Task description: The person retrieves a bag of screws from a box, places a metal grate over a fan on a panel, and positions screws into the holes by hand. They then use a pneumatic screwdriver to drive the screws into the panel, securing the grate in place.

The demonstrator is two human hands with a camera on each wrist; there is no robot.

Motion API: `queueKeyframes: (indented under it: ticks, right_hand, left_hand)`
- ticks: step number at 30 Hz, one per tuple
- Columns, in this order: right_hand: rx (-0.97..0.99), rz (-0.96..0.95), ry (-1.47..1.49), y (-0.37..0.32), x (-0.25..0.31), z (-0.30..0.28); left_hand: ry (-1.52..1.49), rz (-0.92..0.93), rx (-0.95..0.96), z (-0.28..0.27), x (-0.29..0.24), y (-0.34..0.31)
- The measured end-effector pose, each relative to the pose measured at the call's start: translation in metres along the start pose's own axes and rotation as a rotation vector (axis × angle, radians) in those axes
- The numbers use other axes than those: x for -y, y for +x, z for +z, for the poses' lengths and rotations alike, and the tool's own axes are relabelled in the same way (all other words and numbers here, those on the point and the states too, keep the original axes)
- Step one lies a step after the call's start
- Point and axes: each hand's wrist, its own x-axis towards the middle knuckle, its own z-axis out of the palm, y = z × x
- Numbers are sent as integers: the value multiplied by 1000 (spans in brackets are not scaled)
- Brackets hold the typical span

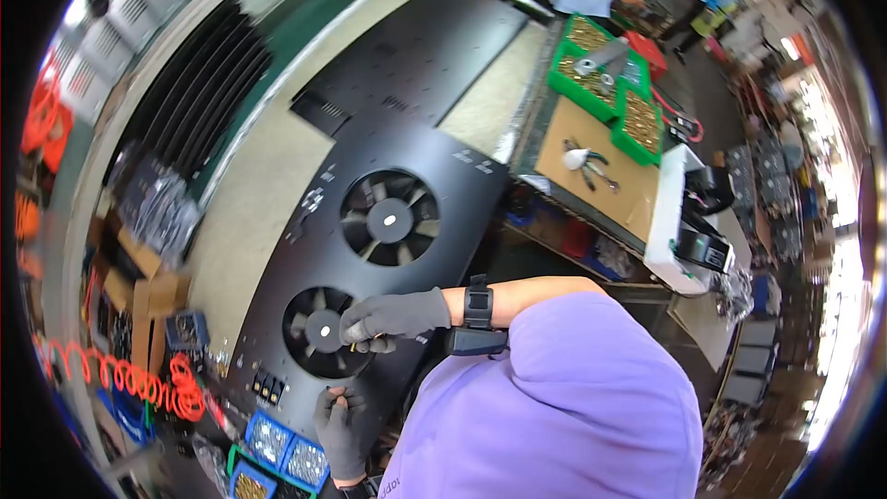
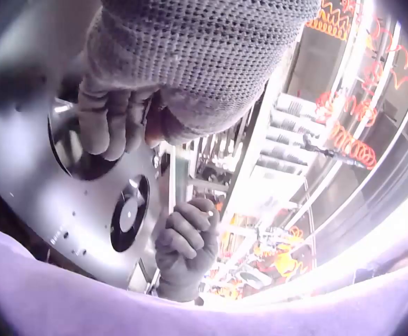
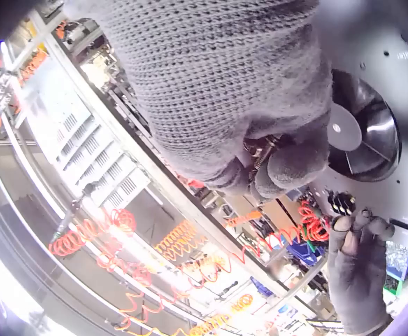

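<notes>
While gripping screws in right hand, had fan close beside; risked dropping one inside through slackened grip. Of left hand, near but apart, could not tell the hold.

White glare bleaches both wrist views in patches — the head view, brightest far right, bows toward black corners.

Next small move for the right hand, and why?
Probably work one of the small metal pieces free for placing: a few look bunched in the curled right hand, which overlaps the nearer fan in the head view, and dark spots resembling holes dot the panel around it.
</notes>
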Motion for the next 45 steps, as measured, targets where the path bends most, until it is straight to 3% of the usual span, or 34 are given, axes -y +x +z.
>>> queueKeyframes:
  ticks: [5,13,19,21,23,25,27,29,30,32,33,36,41,44,45]
  right_hand:
    - [-195,-82,216,-70,9,-29]
    - [-654,-497,167,-187,-34,-33]
    - [-1089,-616,422,-300,-66,-1]
    - [-1470,-384,-184,-345,-72,-6]
    - [-1893,-408,-283,-390,-79,-19]
    - [-2083,-130,-894,-459,-88,-41]
    - [-2205,182,-898,-509,-77,-39]
    - [-2165,615,-997,-557,-78,-56]
    - [-2164,616,-993,-580,-86,-71]
    - [-1957,1019,-1283,-608,-98,-102]
    - [-1949,1016,-1280,-616,-99,-112]
    - [-1468,1357,-1301,-626,-102,-144]
    - [-1222,1469,-1488,-645,-137,-198]
    - [-1112,1265,-1625,-659,-115,-180]
    - [-1184,1079,-1640,-672,-121,-182]
  left_hand:
    - [123,90,305,72,-32,29]
    - [368,-12,875,156,-53,47]
    - [488,-57,1057,197,-53,41]
    - [444,-84,1148,211,-45,41]
    - [433,-90,1169,227,-41,36]
    - [518,-82,1286,247,-42,29]
    - [536,-75,1286,264,-36,26]
    - [551,-90,1315,282,-27,27]
    - [553,-92,1315,292,-25,26]
    - [593,-67,1282,313,-21,23]
    - [597,-73,1276,324,-18,24]
    - [585,-113,1231,359,-9,27]
    - [581,-157,1233,424,3,22]
    - [620,-145,1277,456,10,20]
    - [636,-133,1312,466,12,21]
